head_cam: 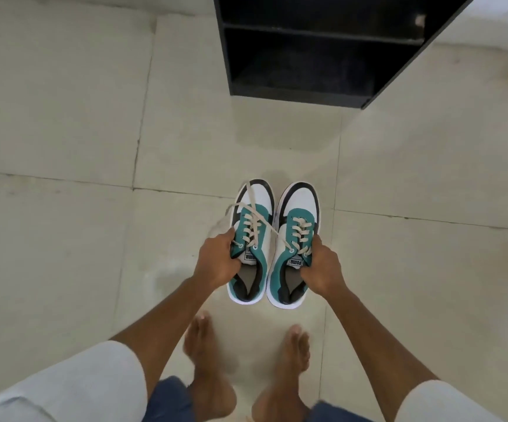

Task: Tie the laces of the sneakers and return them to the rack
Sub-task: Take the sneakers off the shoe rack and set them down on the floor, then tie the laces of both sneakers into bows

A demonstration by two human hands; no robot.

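Two teal, white and black sneakers hang side by side above the floor, toes pointing away from me. My left hand point(217, 260) grips the left sneaker point(254, 214) at its collar and tongue. My right hand point(322, 269) grips the right sneaker point(297, 214) the same way. The cream laces point(254, 222) of the left sneaker lie loose, one end over its toe, another crossing to the right sneaker. The black shoe rack point(322, 36) stands ahead at the top, its shelves dark and bare as far as I can see.
Pale floor tiles point(64, 117) spread all around. My two bare feet point(246, 360) stand just below the sneakers. A light wall or surface point(505, 19) borders the rack on the right.
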